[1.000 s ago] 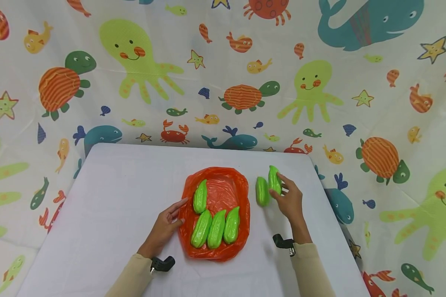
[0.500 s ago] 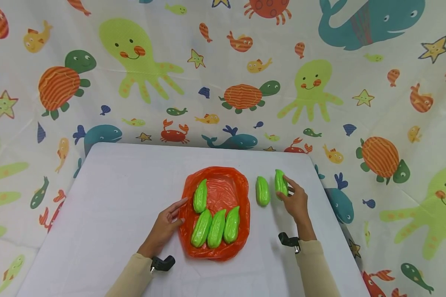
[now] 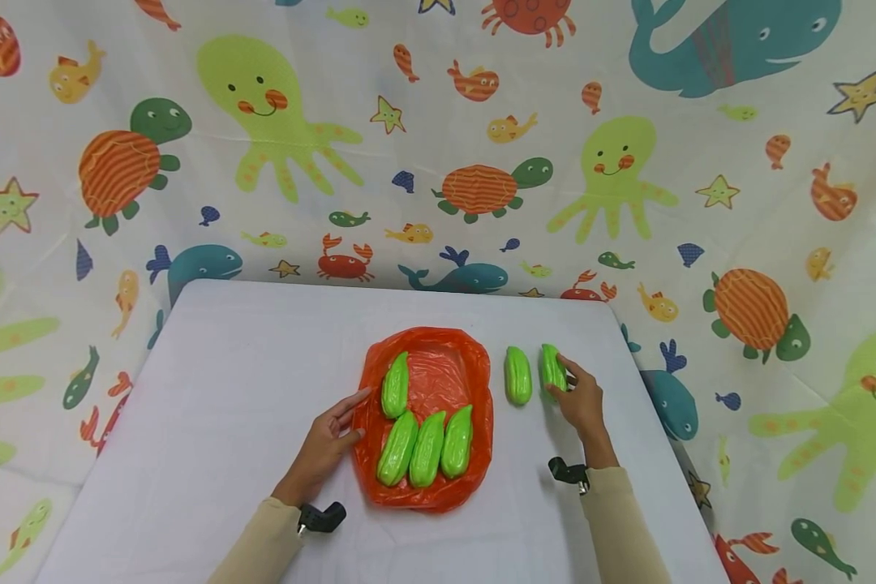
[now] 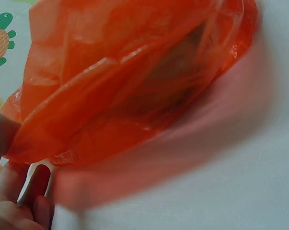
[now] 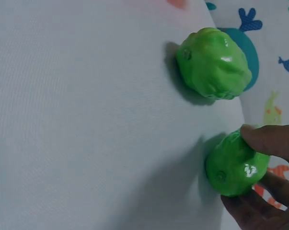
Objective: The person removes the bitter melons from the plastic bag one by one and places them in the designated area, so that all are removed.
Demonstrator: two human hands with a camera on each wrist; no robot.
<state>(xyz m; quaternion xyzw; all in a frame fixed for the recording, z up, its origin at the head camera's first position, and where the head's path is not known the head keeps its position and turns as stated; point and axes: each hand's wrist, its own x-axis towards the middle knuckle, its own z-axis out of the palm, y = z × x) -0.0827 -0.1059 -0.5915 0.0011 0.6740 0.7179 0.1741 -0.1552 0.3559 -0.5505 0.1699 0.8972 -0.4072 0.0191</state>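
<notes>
Several glossy green toy gourds [image 3: 427,450] with pointed tips lie inside a spread red plastic bag [image 3: 438,496]. My left hand [image 3: 324,446] pinches the left edge of the bag, thumb above and fingers beneath, as the left wrist view shows. To the bag's right, my right hand [image 3: 582,397] holds another green toy gourd [image 3: 552,369] between thumb and fingers, its tip pointing away from me. In the right wrist view this held gourd [image 5: 233,167] is close over the table, beside its shadow. A matching gourd [image 3: 517,376] lies just left of it, untouched.
All of this is on a white-covered table [image 3: 263,349]. A curtain printed with sea animals [image 3: 482,122] hangs behind and at the sides. The table's right edge [image 3: 664,438] runs close to my right arm. Within the bag, the gourds lie toward the left and near side.
My right hand has carried its gourd rightward, away from the neighbouring gourd, then slightly back toward me. A gap now separates the two. My left hand and the bag stay in place.
</notes>
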